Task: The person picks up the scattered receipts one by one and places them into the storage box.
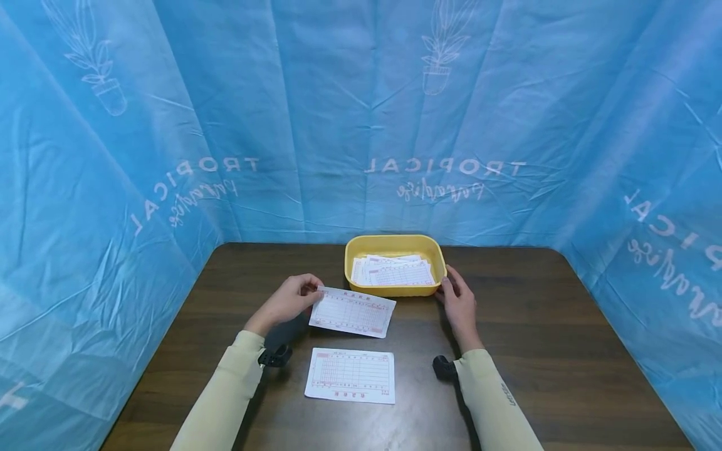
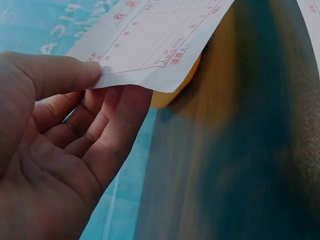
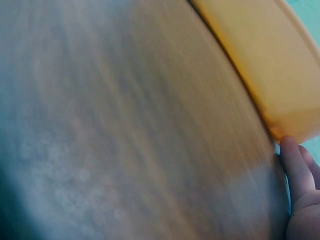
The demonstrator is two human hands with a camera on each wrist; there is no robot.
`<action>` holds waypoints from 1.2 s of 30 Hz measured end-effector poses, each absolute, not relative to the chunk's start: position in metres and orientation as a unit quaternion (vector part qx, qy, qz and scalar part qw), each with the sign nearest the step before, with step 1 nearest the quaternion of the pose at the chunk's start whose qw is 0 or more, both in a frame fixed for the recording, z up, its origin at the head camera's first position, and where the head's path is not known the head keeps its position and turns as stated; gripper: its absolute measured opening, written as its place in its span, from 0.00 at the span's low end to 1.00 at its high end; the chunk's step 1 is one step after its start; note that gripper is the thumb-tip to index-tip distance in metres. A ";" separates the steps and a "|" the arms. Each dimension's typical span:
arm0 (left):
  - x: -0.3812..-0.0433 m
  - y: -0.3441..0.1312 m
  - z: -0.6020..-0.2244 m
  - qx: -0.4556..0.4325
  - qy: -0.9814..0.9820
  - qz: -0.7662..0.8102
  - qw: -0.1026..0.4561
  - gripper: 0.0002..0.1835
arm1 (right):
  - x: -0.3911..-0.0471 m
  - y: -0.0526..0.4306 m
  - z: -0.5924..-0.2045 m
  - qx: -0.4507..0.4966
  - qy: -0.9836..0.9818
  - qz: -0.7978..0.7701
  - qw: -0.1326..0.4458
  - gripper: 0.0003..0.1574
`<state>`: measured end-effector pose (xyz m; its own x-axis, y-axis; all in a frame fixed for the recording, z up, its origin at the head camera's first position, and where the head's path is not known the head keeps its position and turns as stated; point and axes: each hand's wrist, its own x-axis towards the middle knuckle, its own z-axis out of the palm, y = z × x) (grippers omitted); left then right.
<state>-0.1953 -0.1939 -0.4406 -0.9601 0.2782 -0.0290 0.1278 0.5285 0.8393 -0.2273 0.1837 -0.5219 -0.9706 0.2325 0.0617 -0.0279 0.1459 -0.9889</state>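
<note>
A paper slip (image 1: pixel 353 312), printed with a red form, hangs tilted above the table in the head view. My left hand (image 1: pixel 293 297) pinches its left corner. In the left wrist view, the thumb (image 2: pixel 75 75) lies over the slip's edge and the fingers are beneath it. A yellow plastic basket (image 1: pixel 395 291) holds several similar slips (image 1: pixel 399 273). My right hand (image 1: pixel 459 305) touches the basket's near right corner from outside, its thumb at the front and its fingers along the side. The right wrist view shows a straight digit (image 3: pixel 295 165) against that corner.
Another printed slip (image 1: pixel 351 377) lies flat on the dark wooden table (image 1: pixel 553 351), between the forearms. The basket stands near the table's far edge. Blue curtain (image 1: pixel 361 125) with white lettering surrounds the back and sides. Each wrist carries a small black camera (image 1: pixel 444 368).
</note>
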 end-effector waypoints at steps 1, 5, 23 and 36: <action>-0.196 -0.193 -0.440 0.119 0.871 0.471 0.076 0.05 | -0.227 0.183 -0.522 -0.066 -0.749 0.651 0.100 0.32; -0.197 -0.191 -0.439 0.125 0.871 0.470 0.068 0.05 | -0.228 0.183 -0.523 -0.068 -0.747 0.654 0.103 0.31; -0.205 -0.181 -0.429 0.103 0.879 0.464 0.037 0.05 | -0.228 0.185 -0.525 -0.071 -0.749 0.650 0.106 0.31; -0.212 -0.169 -0.427 0.106 0.871 0.480 0.019 0.05 | -0.230 0.184 -0.527 -0.068 -0.750 0.648 0.112 0.30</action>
